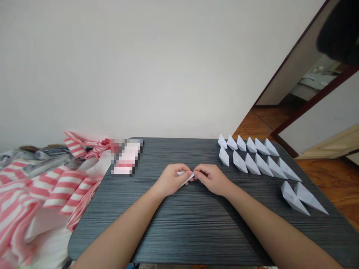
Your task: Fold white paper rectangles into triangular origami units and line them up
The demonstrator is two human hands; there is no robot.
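1. Folded white paper (185,177) sits at centre frame, between your left hand (169,180) and right hand (211,178); both sets of fingers (182,170) clamp it from either side, bracing the fold
2. Paper boats (263,166) stand in rows at right on the dark bench (196,239), leaving space open around your hands

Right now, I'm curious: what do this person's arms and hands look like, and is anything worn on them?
The left hand and right hand are bare, with no gloves. The left forearm and right forearm have no sleeves over them. No watch, ring, bracelet or marking shows, and no cables are attached.
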